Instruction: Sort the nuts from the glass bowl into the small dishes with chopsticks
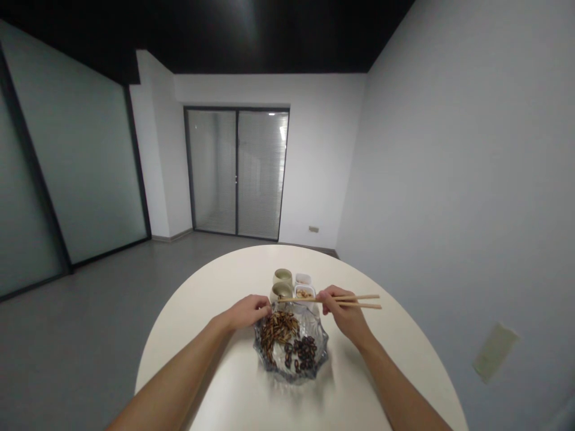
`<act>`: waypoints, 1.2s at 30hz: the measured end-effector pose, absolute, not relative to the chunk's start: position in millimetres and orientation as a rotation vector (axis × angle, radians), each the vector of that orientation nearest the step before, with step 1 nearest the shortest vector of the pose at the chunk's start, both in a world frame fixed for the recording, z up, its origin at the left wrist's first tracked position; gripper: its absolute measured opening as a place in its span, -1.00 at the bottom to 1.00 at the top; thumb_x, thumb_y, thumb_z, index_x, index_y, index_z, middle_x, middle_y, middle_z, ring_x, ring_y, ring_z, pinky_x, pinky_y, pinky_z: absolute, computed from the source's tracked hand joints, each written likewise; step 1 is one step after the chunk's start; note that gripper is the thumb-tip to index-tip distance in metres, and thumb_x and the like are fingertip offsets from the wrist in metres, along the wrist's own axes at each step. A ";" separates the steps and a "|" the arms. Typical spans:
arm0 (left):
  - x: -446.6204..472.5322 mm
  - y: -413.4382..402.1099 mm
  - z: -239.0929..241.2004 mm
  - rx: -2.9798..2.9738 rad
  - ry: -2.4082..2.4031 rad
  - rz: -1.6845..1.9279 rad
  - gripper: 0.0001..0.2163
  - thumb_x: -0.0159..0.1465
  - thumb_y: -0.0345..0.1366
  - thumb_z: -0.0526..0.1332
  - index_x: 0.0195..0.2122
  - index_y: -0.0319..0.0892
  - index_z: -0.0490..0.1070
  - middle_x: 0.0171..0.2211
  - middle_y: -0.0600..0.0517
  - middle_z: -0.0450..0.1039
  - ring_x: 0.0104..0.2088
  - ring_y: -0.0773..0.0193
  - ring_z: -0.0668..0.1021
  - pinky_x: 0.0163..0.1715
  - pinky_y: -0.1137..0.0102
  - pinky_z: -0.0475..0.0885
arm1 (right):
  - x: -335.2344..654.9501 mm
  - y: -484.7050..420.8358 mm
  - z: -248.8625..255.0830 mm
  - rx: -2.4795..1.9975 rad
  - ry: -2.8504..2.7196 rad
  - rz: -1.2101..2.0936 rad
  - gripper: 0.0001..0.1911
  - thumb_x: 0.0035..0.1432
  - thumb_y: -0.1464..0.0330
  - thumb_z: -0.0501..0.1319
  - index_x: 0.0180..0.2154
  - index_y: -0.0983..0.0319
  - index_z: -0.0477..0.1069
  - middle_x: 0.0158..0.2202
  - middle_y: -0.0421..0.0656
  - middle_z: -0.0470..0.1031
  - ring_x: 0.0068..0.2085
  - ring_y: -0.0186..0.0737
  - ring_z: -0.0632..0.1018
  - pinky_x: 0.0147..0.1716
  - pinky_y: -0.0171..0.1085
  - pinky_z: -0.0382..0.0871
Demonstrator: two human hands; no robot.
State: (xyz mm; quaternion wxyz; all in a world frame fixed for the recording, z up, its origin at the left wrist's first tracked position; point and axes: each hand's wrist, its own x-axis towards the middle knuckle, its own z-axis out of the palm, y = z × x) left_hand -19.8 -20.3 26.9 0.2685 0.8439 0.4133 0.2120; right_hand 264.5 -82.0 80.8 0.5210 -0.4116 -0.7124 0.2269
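Observation:
My right hand (338, 305) is closed around a pair of wooden chopsticks (357, 301), held nearly level. Their tips reach left to the mouth of the near small cup (279, 290); something small and dark shows at the tips, too small to name. My left hand (252, 310) has its fingers curled at the far left rim of a scalloped clear glass bowl (321, 358), seemingly gripping the edge. Inside the bowl lie a heap of brown, elongated pieces like seeds or insects (281, 325) and a cluster of dark, shiny, rounded pieces (305, 352).
Behind the near cup stands a second greenish cup (283, 274). To their right are two small white dishes, the nearer dish (297, 290) holding pale yellowish bits, the farther dish (303, 278) partly visible. All stand on a round white table (202, 299), with a white wall (449, 179) at right.

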 end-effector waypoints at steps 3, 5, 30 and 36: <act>-20.0 -19.6 25.4 2.267 1.105 0.574 -0.70 0.24 -0.10 0.06 -0.34 -0.21 0.46 -0.40 0.05 0.48 -0.36 0.25 0.44 -0.36 0.44 0.30 | 261.9 -81.0 78.5 -1.006 -1.653 0.464 -0.59 0.23 0.09 0.21 -0.52 0.22 0.50 -0.63 -0.21 0.44 -0.55 -0.27 0.41 -0.53 -0.32 0.27; -20.0 -20.0 25.1 2.266 1.101 0.579 -0.70 0.25 -0.10 0.05 -0.34 -0.21 0.46 -0.40 0.05 0.48 -0.36 0.25 0.44 -0.35 0.44 0.31 | 259.6 -81.0 77.3 -1.019 -1.627 0.428 -0.59 0.23 0.09 0.21 -0.53 0.22 0.48 -0.62 -0.20 0.44 -0.54 -0.26 0.42 -0.51 -0.31 0.28; -17.9 -21.3 24.6 2.245 1.071 0.609 -0.72 0.22 -0.14 0.07 -0.36 -0.22 0.45 -0.44 0.08 0.44 -0.39 0.27 0.42 -0.40 0.45 0.26 | 278.4 -67.2 65.4 -1.011 -1.617 0.554 -0.41 0.28 -0.06 0.07 -0.52 0.25 0.50 -0.71 -0.24 0.28 -0.62 -0.31 0.33 -0.61 -0.33 0.18; -17.3 -22.5 27.3 2.241 1.076 0.615 -0.74 0.23 -0.17 0.07 -0.35 -0.22 0.46 -0.43 0.07 0.46 -0.37 0.27 0.43 -0.39 0.46 0.27 | 273.1 -69.4 67.1 -1.028 -1.692 0.524 -0.46 0.31 0.01 0.07 -0.50 0.23 0.51 -0.68 -0.24 0.31 -0.60 -0.31 0.36 -0.58 -0.34 0.23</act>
